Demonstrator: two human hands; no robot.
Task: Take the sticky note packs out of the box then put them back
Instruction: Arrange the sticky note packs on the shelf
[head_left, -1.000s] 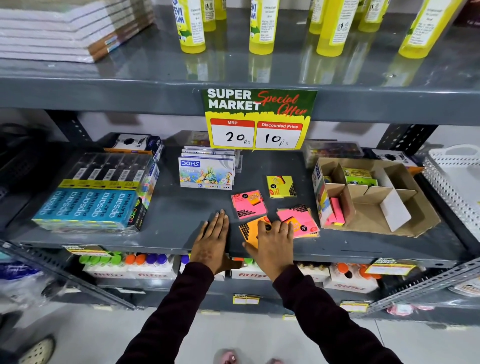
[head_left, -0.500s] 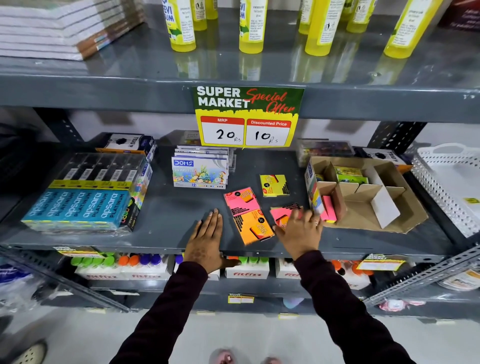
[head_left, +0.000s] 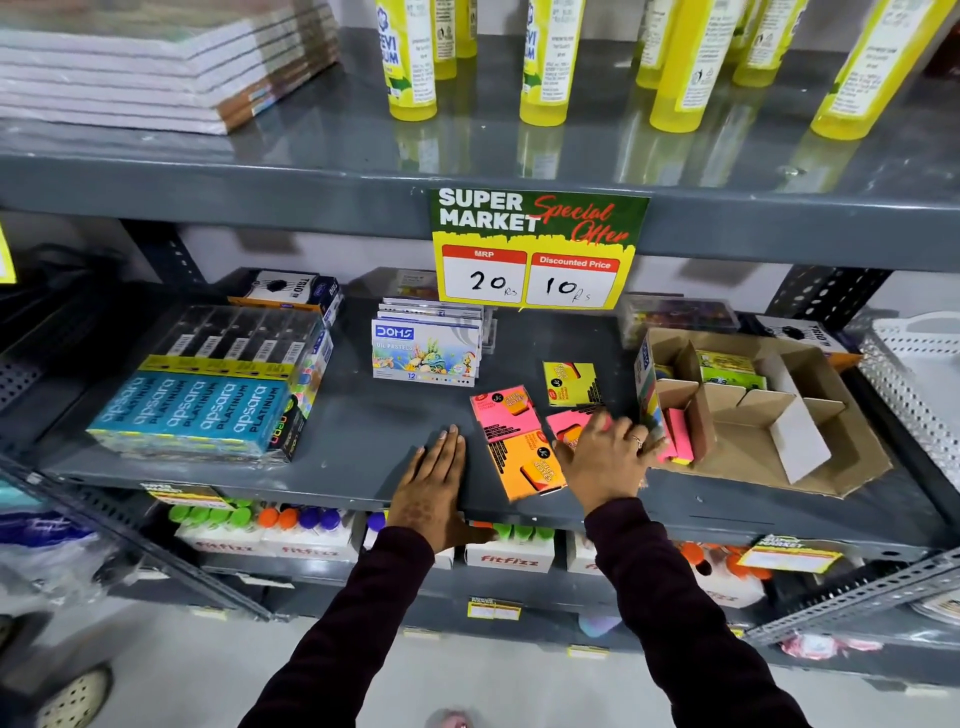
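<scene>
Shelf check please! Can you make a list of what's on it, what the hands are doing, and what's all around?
Surface: grey shelf, bare in the middle.
Job's things: yellow pack, pink pack, orange pack lie loose; cardboard box open, pink pack inside.
Clutter: pencil boxes, pastel box.
Grips: left hand flat on shelf; right hand over another pink pack, hold unclear.
Cables: nothing seen.
Surroundings: price sign, yellow bottles above.
</scene>
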